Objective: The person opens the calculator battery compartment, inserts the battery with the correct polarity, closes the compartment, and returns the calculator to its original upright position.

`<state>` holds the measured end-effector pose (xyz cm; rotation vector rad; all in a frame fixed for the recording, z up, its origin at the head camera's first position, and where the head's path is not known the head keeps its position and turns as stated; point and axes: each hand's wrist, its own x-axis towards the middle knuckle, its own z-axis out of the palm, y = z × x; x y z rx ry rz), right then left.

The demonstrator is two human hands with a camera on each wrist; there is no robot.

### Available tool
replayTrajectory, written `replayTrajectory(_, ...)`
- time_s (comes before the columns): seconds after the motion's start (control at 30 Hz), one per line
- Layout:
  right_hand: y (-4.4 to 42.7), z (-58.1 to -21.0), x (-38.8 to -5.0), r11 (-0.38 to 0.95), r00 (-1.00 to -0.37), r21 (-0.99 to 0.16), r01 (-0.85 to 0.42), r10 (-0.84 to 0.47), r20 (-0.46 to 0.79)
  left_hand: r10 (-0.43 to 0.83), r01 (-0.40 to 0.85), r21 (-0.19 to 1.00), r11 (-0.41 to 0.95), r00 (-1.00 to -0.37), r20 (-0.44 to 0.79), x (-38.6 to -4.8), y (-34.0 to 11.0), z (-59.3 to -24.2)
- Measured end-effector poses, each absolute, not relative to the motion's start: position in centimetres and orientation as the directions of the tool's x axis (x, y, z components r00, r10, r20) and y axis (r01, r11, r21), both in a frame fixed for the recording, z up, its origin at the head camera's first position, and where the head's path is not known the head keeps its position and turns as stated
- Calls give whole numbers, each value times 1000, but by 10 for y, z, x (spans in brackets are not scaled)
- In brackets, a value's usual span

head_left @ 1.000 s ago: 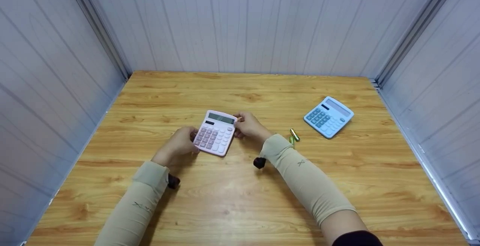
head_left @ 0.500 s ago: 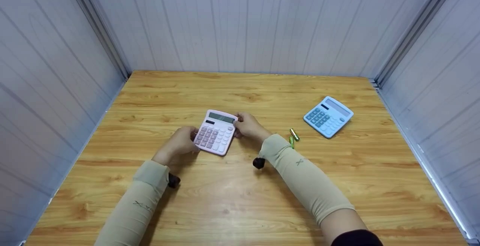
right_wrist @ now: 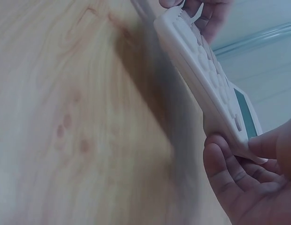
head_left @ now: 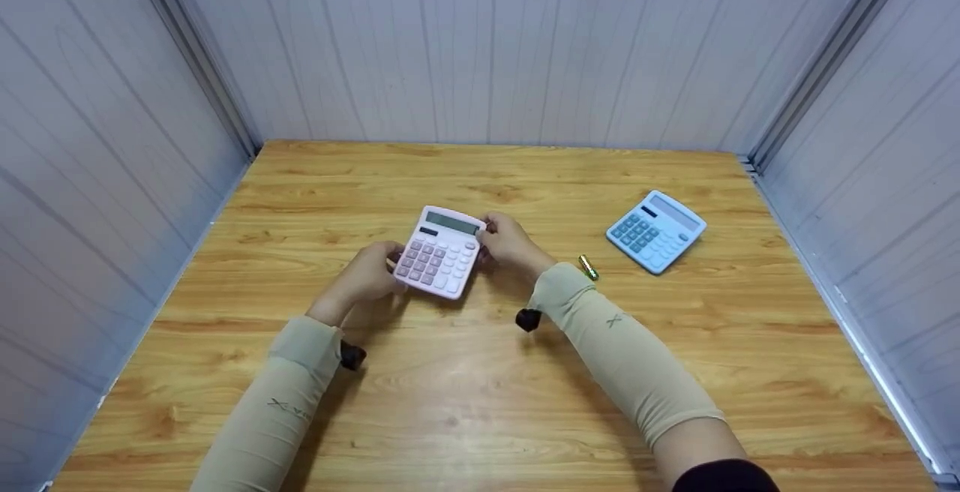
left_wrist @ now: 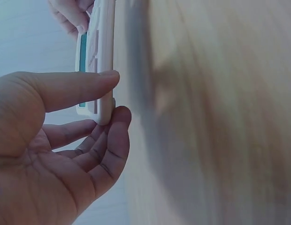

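A pink calculator, keys and display facing up, is held between both hands above the table, as the gap and shadow in the right wrist view show. My left hand pinches its lower left side; in the left wrist view the thumb lies over the keyed face and the fingers curl beneath. My right hand grips the upper right corner, thumb on the face by the display, fingers underneath. The underside of the calculator is hidden.
A blue calculator lies face up on the wooden table at the right. A green and gold battery lies beside my right sleeve. Pale panel walls stand at the back and both sides.
Both hands have moved the pink calculator slightly up and to the right in the head view. The second green battery, seen earlier near the right sleeve, is now hidden from view.
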<state>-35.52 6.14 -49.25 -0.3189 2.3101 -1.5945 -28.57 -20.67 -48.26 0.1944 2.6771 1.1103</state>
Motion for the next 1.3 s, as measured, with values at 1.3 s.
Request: replayTrajectory(1.3, 142, -445, -342, 305, -961, -952, 7, -262, -91, 232, 253, 806, 535, -962, 147, -292, -138, -459)
